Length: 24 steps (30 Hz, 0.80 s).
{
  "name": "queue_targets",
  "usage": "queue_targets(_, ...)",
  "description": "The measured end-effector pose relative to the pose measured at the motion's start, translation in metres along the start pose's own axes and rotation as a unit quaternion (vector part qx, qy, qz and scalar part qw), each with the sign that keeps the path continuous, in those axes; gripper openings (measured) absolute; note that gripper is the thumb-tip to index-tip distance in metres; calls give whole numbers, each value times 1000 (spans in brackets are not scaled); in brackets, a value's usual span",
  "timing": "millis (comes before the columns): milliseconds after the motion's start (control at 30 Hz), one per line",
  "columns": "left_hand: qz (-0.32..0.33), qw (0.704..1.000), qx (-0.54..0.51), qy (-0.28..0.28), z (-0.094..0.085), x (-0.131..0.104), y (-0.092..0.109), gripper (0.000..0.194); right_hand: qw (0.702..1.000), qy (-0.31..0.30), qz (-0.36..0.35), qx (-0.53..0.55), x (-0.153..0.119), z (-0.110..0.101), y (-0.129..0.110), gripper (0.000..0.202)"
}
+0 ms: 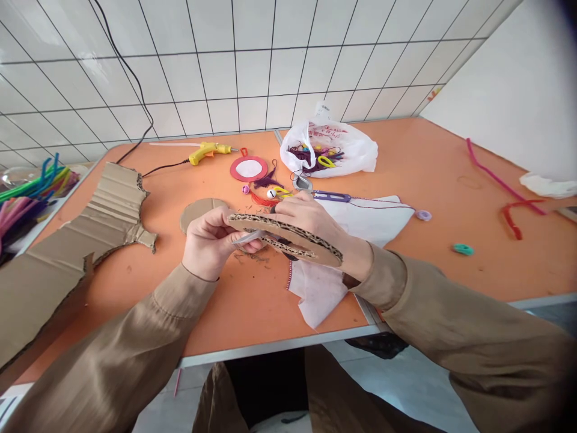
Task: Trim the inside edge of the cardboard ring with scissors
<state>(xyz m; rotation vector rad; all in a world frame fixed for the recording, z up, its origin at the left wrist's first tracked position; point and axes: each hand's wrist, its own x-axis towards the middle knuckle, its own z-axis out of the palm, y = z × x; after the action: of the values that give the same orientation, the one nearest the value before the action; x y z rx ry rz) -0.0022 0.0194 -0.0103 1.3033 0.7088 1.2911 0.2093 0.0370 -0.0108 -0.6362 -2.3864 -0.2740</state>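
A cardboard ring (pixel 288 231), with its corrugated edge facing me, is held above the table. My left hand (pixel 210 243) is closed on its left end, thumb and fingers pinching the rim. Behind the ring, my right hand (pixel 306 216) is closed around scissors; their grey blades (pixel 250 236) pass through the ring's opening near my left fingers. Dark bits of the handles show around my right fingers, and the rest is hidden. A round cardboard piece (pixel 202 210) lies beyond my left hand. Small cardboard scraps (pixel 252 257) are scattered below.
A yellow glue gun (pixel 210 152), its cord running left, lies near a red-rimmed disc (pixel 249 169). Behind stands a white plastic bag (pixel 356 147) of tassels. Torn cardboard (pixel 54 258) covers the left side. White fabric (pixel 360 219), pipe cleaners (pixel 500 174) and a teal coil (pixel 463 249) lie right.
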Motion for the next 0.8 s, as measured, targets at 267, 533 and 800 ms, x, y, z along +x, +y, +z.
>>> queue_targets(267,34,999,-8,-6,1,3,0,28,999,28,5,-26,-1,8,0,46)
queue_targets(533,32,999,-20,-8,5,3,3,32,1000,2,-3,-15,-1,2,1,43)
queue_targets(800,27,999,-18,-30,-1,3,1,27,1000,18,20,-12,-3,5,1,29)
